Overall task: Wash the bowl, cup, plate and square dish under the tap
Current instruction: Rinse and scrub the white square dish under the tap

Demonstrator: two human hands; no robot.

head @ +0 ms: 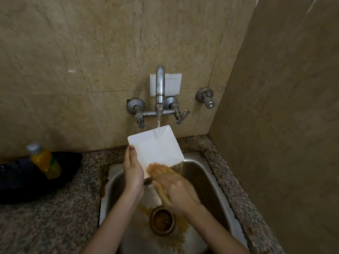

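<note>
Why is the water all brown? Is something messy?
Yes. Brown water runs off the lower edge of the square dish over the right hand, and orange-brown bits lie around the drain in the sink. Looks like washed-off food, not damage.

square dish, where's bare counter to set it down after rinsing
The widest bare granite is the counter left of the sink, in front of the black item with the yellow bottle. A narrower bare strip runs between the sink and the right wall. Over the sink it is crowded: left hand, right hand and square dish under the tap.
</note>
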